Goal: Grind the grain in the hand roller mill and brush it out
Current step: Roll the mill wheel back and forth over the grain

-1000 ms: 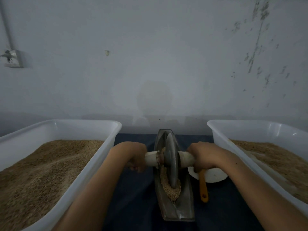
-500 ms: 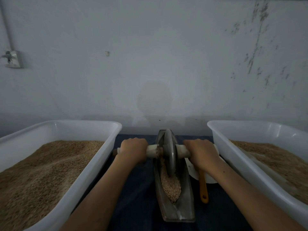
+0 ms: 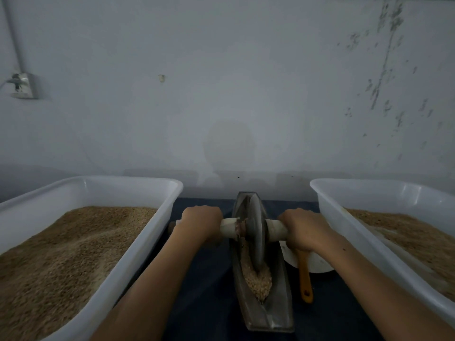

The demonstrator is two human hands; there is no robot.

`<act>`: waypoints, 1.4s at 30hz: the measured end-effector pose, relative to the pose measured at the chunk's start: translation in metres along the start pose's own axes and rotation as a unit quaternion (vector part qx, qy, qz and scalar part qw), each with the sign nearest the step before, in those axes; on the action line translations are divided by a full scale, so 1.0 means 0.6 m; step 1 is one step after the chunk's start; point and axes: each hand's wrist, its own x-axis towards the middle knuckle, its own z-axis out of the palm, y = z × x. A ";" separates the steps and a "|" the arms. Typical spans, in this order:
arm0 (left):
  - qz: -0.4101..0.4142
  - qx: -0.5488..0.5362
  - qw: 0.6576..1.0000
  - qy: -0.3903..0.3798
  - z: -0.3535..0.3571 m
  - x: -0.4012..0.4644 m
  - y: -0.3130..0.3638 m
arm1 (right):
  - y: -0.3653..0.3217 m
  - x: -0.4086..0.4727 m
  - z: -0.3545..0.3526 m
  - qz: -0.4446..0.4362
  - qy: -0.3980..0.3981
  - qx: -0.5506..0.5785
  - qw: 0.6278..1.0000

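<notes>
My left hand [image 3: 202, 223] and right hand [image 3: 304, 228] each clench an end of the wooden axle [image 3: 277, 228], fingers wrapped round it. Between them the roller disc [image 3: 256, 233] stands upright in the trough [image 3: 278, 313]. Grain [image 3: 258, 281] lies heaped just nearer me than the disc.

A white plastic tub [image 3: 157, 219] on the left and another white tub [image 3: 349, 217] on the right stand on a dark blue cloth [image 3: 204, 279] before a scuffed pale wall [image 3: 221, 82], which bears a small socket [image 3: 23, 85] far left.
</notes>
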 end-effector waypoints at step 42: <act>0.040 -0.031 0.996 -0.070 -0.005 -0.006 0.008 | 0.002 -0.015 -0.015 -0.051 -0.044 -0.002 0.998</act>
